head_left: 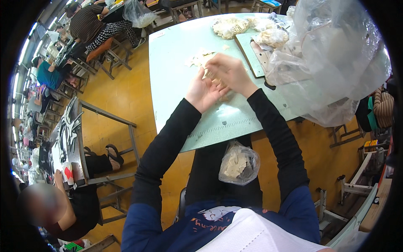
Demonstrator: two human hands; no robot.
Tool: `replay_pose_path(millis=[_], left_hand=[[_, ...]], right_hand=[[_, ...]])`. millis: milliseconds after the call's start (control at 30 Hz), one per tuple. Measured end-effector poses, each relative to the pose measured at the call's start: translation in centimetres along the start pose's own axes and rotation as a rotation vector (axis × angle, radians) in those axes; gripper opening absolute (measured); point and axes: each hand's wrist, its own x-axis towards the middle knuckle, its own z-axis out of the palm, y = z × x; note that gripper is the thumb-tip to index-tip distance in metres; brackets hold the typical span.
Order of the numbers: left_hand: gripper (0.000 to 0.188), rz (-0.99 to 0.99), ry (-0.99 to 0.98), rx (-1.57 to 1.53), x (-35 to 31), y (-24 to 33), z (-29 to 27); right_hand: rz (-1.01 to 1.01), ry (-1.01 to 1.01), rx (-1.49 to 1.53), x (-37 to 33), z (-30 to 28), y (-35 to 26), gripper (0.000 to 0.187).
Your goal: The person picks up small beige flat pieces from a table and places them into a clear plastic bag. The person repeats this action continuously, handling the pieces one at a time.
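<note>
Over the pale green table [176,88] my two hands meet. My left hand [202,91] is palm up with curled fingers and holds small flat cream pieces [215,80]. Just above it, my right hand [231,72] has its fingers bent in a pinch, slightly blurred; what sits in them I cannot make out. A loose pile of similar cream pieces [200,58] lies on the table just beyond my hands, with one piece [226,47] apart from it. On my lap rests a clear plastic bag [240,164] holding more of these pieces.
Filled clear bags [230,27] lie at the table's far side. A flat board [248,52] stands right of my hands, beside a large crumpled plastic bag [331,54] hanging over the right edge. A metal-framed table [79,138] and a seated person [63,210] are at left.
</note>
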Motion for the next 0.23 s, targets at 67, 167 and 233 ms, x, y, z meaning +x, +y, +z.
replay_pose_path(millis=[67,167,233], left_hand=[[0.048,0.015,-0.122,-0.009,0.1,0.0,-0.9],[0.040,-0.030,-0.299,-0.212,0.0,0.7,-2.3],[0.039,0.032,-0.289,-0.137,0.2,0.8,-2.4]], right_hand=[[-0.027,-0.232,0.005,-0.2,0.4,-0.7,0.012],[-0.132,-0.290,-0.151,-0.4,0.4,-0.9,0.014],[-0.212,-0.140,-0.169,0.4,0.6,-0.1,0.015]])
